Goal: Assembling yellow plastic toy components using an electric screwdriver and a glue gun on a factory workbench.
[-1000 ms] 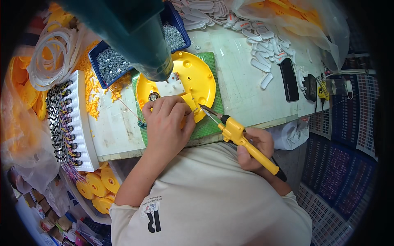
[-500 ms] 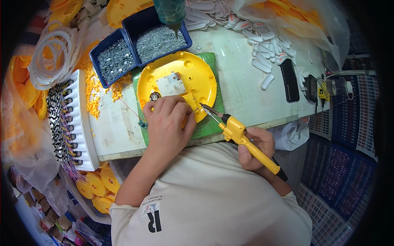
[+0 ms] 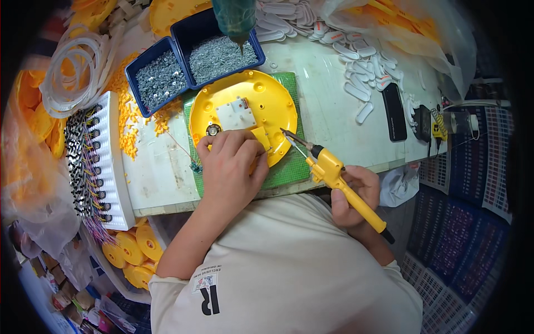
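A round yellow plastic shell (image 3: 281, 106) lies open on a green mat (image 3: 291, 162). Inside it are a white gearbox (image 3: 236, 114), a small round speaker-like part (image 3: 213, 129) and a yellow box (image 3: 260, 135). My left hand (image 3: 232, 161) is closed over the shell's near side, fingers bent down by the yellow box; the fingertips are hidden. My right hand (image 3: 357, 195) grips a yellow soldering gun (image 3: 332, 168) by its handle. Its dark tip and thin feed tube point at the shell's right rim, seemingly just over it.
Blue bins of screws (image 3: 222, 55) stand behind the shell, below a hanging teal power driver (image 3: 233, 19). A white foam rack of wired parts (image 3: 114, 167) sits at left. White plastic pieces (image 3: 359, 72), a black phone-like slab (image 3: 394, 111) and a black adapter (image 3: 423, 122) lie at right.
The soldering gun has drawn back to the right, its tip moving from beside the yellow box toward the shell's rim. My left hand stays on the shell.
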The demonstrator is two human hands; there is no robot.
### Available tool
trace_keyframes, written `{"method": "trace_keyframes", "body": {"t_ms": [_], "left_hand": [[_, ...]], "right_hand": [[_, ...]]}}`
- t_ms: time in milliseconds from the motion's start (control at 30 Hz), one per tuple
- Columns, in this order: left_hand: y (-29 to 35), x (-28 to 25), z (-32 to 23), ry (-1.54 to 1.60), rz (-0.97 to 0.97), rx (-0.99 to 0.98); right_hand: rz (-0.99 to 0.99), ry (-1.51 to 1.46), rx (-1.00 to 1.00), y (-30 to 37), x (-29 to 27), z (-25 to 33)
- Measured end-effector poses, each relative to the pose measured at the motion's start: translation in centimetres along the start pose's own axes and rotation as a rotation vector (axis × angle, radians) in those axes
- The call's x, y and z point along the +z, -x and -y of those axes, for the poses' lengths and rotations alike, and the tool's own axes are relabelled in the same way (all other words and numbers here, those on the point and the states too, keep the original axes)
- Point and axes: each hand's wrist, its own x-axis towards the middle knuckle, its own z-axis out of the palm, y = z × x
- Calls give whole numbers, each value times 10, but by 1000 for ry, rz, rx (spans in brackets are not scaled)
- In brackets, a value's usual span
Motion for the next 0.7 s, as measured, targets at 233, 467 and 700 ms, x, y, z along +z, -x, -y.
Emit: {"method": "trace_keyframes", "body": {"t_ms": [233, 467, 700], "left_hand": [[-1, -65, 40, 83, -241, -164], [34, -69, 65, -90, -146, -332], [47, -45, 53, -4, -91, -392]], "right_hand": [[-109, 35, 39, -41, -1, 3], [-37, 69, 64, -88, 38, -27], [32, 349, -87, -110, 65, -34]]}}
